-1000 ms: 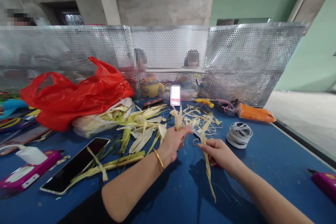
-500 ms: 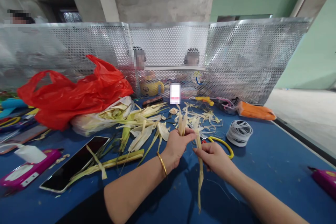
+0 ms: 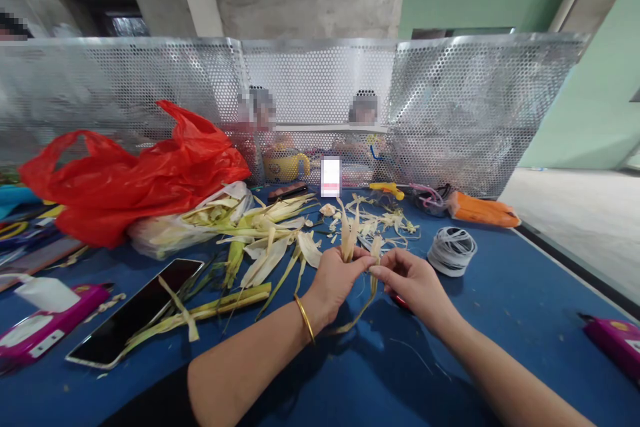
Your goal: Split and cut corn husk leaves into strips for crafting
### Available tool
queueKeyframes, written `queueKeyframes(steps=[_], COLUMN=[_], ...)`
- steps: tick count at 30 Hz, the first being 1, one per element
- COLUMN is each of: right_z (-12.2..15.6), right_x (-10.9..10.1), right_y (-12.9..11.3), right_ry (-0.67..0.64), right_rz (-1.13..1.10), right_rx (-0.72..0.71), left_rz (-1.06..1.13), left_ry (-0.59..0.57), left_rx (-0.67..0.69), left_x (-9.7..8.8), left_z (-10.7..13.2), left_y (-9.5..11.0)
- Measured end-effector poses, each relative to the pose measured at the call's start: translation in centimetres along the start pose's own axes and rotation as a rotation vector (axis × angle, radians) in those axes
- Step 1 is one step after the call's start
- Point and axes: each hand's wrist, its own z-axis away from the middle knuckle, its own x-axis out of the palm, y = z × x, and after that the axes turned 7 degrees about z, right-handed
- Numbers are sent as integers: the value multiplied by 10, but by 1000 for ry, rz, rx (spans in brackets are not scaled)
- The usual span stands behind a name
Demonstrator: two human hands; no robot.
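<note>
My left hand (image 3: 336,285), with a gold bangle on the wrist, is closed on pale corn husk pieces (image 3: 349,233) that stick up above the fingers. Close beside it, my right hand (image 3: 411,278) pinches a narrow corn husk strip (image 3: 369,303), whose tail hangs down and curves left under the left hand. The fingertips of both hands almost meet. Part of a red object (image 3: 401,302) shows beneath my right hand; the rest of it is hidden.
Loose corn husks (image 3: 270,259) lie left of my hands, husk scraps (image 3: 387,220) beyond. A black-screened phone (image 3: 135,313), red plastic bag (image 3: 135,180) and purple tool (image 3: 55,323) are on the left. A grey-white cord roll (image 3: 453,251) stands right. A perforated metal screen (image 3: 320,73) stands behind.
My right hand has moved up, closer to the left. The strip's tail, which hung straight down, now bends left. The yellow scissor handle beside the right hand is no longer visible.
</note>
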Motion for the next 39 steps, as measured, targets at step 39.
queueKeyframes(steps=[39], right_z=[-14], right_x=[-43], right_y=[12], right_ry=[-268], right_rz=[1147], right_rx=[4], left_rz=[109], left_ry=[-44], left_rx=[-160], left_x=[-40], left_z=[-30], left_y=[3])
